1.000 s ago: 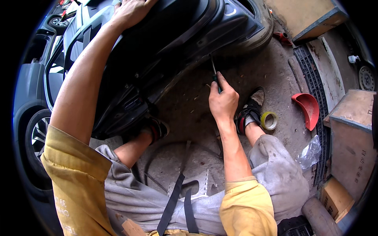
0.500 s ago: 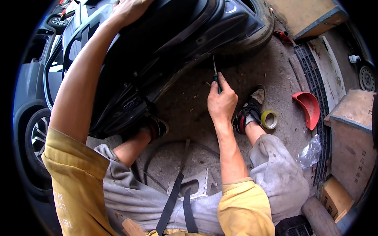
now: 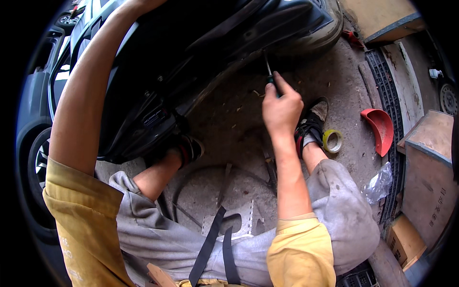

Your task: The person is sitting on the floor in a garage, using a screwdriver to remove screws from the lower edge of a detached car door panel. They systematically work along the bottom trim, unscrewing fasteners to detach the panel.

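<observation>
Head view: my right hand (image 3: 283,109) is wrapped around the handle of a slim screwdriver (image 3: 268,68), its tip near the lower edge of the dark car body (image 3: 284,26), contact unclear. My left hand (image 3: 146,3) is cropped by the upper border, its grip indiscernible. Work at this edge appears under way; how much is done or left, shadow hides.

Screwdriver (image 3: 269,71) in the right hand (image 3: 283,107) points ahead toward the lower edge of a vehicle (image 3: 306,26). A tape roll (image 3: 326,138) lies just right of the right shoe (image 3: 313,124), with a curved scoop (image 3: 384,131) farther right and a plastic bag (image 3: 379,184) nearer the body. Beyond a floor strip (image 3: 386,79), a crate (image 3: 425,186) stands far right; a step stool (image 3: 248,215) sits between the legs (image 3: 334,205).
</observation>
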A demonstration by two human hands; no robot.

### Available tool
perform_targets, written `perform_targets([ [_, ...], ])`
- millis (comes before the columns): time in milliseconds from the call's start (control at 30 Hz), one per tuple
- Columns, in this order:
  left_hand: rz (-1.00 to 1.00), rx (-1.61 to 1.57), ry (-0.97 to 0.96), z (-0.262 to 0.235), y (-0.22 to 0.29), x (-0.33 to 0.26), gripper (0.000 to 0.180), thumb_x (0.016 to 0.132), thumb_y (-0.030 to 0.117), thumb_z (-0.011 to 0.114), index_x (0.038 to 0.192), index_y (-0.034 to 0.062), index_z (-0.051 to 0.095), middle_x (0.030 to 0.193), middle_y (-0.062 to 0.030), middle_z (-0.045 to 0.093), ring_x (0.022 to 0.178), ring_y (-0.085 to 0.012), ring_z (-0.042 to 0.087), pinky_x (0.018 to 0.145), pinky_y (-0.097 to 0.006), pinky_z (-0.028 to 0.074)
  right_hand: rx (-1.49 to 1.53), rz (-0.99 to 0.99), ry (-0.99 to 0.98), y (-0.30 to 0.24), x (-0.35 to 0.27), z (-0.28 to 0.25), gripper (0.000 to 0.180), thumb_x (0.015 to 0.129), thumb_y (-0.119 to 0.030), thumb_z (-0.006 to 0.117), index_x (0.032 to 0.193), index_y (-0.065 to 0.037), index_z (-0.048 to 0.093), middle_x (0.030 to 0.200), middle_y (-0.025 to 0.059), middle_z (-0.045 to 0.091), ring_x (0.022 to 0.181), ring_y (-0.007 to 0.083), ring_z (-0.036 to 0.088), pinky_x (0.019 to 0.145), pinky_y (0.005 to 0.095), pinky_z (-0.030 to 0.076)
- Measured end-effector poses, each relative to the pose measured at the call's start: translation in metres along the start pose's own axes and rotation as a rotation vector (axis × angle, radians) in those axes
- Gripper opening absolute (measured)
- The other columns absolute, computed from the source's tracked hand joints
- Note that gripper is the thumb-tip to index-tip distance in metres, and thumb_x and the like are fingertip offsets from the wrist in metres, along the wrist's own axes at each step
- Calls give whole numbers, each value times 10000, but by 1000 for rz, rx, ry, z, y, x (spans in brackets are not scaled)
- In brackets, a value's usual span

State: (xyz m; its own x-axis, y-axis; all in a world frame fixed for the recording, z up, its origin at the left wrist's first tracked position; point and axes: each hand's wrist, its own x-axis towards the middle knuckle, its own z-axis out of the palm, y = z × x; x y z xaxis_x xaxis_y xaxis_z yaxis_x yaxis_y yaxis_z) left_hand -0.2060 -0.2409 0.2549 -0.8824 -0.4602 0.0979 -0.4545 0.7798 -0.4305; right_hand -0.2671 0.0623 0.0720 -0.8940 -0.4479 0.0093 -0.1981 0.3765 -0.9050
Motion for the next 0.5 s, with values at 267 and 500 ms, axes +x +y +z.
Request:
perform_targets([
  [267,-65,91,-55,-3,12,-1,467,1043,421,265,1425,241,466,1553,-149,345,1401,-382,355,1109,-540,337,-295,-156,16,11,-13,-1,344,883,-186,643,1221,-162,702,853,175,707,744,396,687,712,491,553],
  [500,-102,3,-7,-4,14,-3,457,1042,408,276,1422,239,466,1570,-147,331,1424,-387,325,1130,-535,319,49,-89,50,25,-21,5,359,897,-176,628,1245,-102,680,888,203,702,836,381,684,748,442,533],
])
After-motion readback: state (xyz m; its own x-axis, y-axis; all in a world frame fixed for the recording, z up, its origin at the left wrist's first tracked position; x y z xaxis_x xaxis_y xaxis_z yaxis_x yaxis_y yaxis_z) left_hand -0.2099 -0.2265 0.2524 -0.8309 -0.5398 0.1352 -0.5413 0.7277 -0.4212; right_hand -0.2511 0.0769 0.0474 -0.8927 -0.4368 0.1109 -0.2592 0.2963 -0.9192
